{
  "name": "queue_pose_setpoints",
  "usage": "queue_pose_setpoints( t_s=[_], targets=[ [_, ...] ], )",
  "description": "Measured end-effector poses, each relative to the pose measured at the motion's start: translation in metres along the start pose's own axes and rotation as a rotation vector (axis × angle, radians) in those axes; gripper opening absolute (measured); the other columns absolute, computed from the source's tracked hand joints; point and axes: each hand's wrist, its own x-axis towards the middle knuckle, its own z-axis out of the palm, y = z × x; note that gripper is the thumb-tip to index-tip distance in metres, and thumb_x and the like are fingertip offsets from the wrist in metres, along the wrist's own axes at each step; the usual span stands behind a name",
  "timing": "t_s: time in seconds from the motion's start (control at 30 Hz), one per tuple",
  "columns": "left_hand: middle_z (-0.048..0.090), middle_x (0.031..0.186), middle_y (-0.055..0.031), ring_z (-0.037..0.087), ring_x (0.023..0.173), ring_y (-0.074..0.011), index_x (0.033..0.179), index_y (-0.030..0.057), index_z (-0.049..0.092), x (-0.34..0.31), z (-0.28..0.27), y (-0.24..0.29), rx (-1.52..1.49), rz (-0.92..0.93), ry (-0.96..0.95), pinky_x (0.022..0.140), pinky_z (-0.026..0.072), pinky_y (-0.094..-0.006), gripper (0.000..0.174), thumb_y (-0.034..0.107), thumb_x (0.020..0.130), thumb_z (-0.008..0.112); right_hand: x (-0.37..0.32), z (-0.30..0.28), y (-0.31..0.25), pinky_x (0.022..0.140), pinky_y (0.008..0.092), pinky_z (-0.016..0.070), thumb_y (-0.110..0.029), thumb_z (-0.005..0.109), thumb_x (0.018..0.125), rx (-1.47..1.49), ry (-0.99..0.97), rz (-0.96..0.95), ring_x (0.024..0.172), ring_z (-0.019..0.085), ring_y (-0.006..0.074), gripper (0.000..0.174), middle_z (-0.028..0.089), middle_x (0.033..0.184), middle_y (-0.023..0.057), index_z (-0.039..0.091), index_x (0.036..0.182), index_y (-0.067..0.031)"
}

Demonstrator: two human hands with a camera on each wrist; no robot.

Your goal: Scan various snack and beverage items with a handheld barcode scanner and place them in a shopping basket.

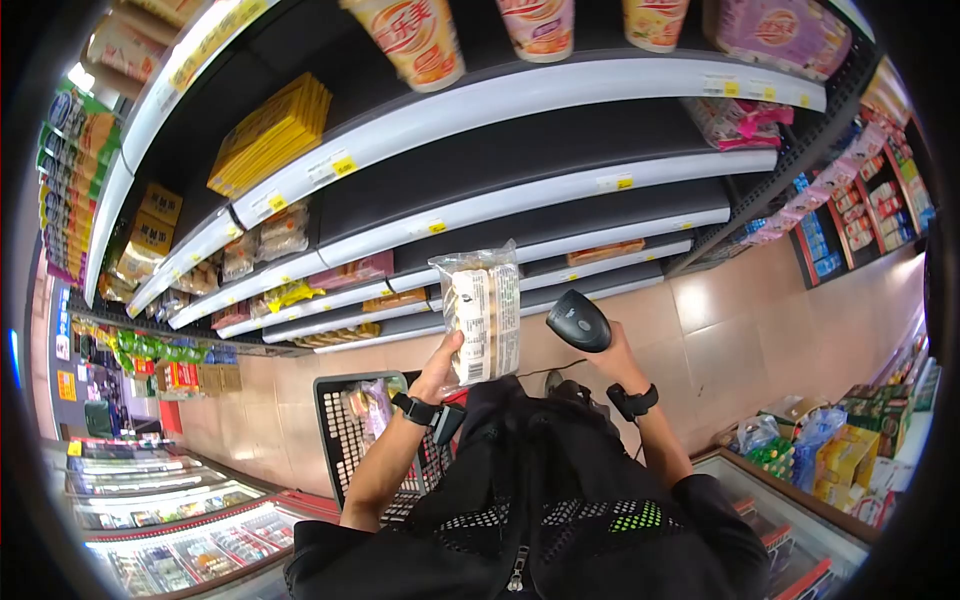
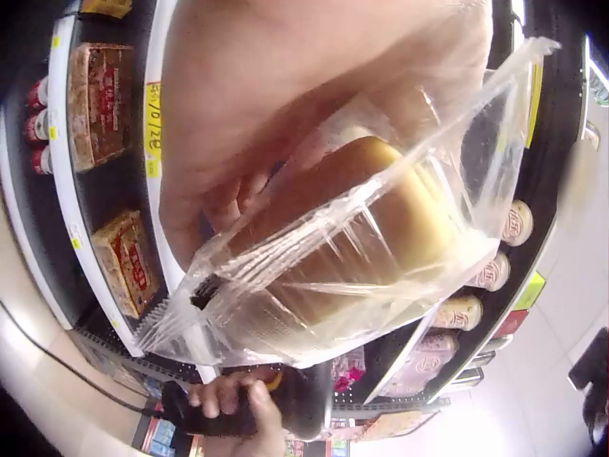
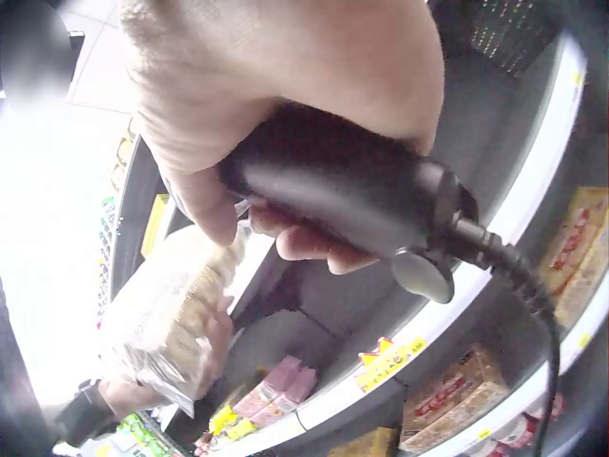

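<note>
My left hand (image 1: 443,368) grips the bottom of a clear plastic bag of bread slices (image 1: 481,312) and holds it upright in front of the shelves. The left wrist view shows the bread bag (image 2: 362,257) up close, with the fingers (image 2: 224,200) curled behind it. My right hand (image 1: 612,352) grips a black handheld barcode scanner (image 1: 578,320), whose head is next to the bag's right side. In the right wrist view the scanner handle (image 3: 352,190) fills the hand, its cable (image 3: 533,305) trails down, and the bread bag (image 3: 166,314) sits lower left.
White-edged shop shelves (image 1: 520,200) with yellow price tags hold packaged snacks and cups. A black shopping basket (image 1: 350,430) with goods stands on the tiled floor by my left arm. Glass-topped freezers (image 1: 170,510) flank both lower corners.
</note>
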Motion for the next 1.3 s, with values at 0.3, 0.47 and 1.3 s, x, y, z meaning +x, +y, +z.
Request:
queue_pose_setpoints(
  t_s=[0.3, 0.47, 1.3],
  targets=[
    [0.062, 0.105, -0.0085, 0.064, 0.09, -0.0192, 0.125, 0.0035, 0.049, -0.027, -0.003, 0.002, -0.123, 0.047, 0.24, 0.076, 0.0554, -0.034, 0.045, 0.035, 0.093, 0.058, 0.023, 0.071, -0.041, 0.08, 0.0388, 0.0494, -0.016, 0.077, 0.063, -0.102, -0.506, -0.184, 0.092, 0.064, 0.0376, 0.054, 0.066, 0.098, 0.0229, 0.061, 0.11, 0.0049],
    [0.066, 0.101, -0.006, 0.065, 0.089, -0.0178, 0.119, 0.0068, 0.054, -0.051, -0.031, -0.008, -0.204, 0.041, 0.333, 0.074, 0.0555, -0.036, 0.041, 0.039, 0.094, 0.054, 0.023, 0.105, -0.035, 0.089, 0.0382, 0.0478, -0.019, 0.081, 0.061, -0.111, -0.603, -0.207, 0.104, 0.062, 0.0353, 0.066, 0.065, 0.11, 0.0212, 0.058, 0.119, 0.0029],
    [0.052, 0.114, -0.0199, 0.048, 0.111, -0.0361, 0.129, 0.0088, 0.045, -0.136, -0.348, -0.161, 1.239, -0.156, 1.491, 0.096, 0.0349, -0.0515, 0.07, 0.035, 0.07, 0.071, -0.027, 0.205, -0.035, 0.079, 0.0323, 0.0503, -0.014, 0.076, 0.07, -0.434, -0.733, 0.178, 0.086, 0.068, 0.0245, 0.046, 0.069, 0.092, 0.0167, 0.062, 0.11, 0.0027]
  ],
)
